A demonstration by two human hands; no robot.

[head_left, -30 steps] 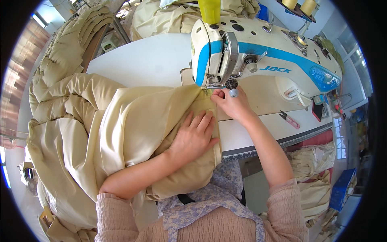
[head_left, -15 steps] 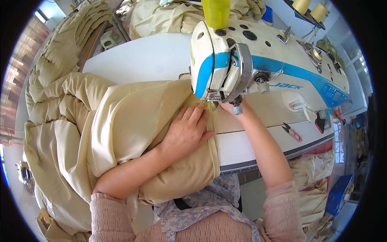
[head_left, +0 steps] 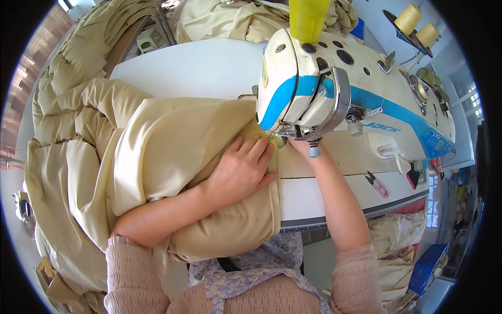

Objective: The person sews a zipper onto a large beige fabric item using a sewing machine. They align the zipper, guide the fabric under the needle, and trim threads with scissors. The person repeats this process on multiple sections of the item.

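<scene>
A cream padded garment (head_left: 153,148) with a zipper edge lies over the left of the white sewing table (head_left: 324,193), reaching under the head of a white-and-blue sewing machine (head_left: 397,110). My left hand (head_left: 243,172) lies on the garment, fingers apart and slightly bent, their tips just below the needle area. My right hand (head_left: 306,149) is behind the presser mechanism, close to the needle; its fingers are hidden. Pink-handled snips (head_left: 379,186) rest on the table to the right.
More cream garments (head_left: 225,21) are heaped behind and at far left. A yellow cup (head_left: 308,18) stands on the machine. Thread cones (head_left: 407,20) sit on a stand at back right, a blue bin (head_left: 429,269) at lower right, a small stool (head_left: 149,39) behind.
My right hand has slipped further behind the machine head, its fingers now out of sight. My left hand has edged up toward the needle. The whole view has shifted slightly.
</scene>
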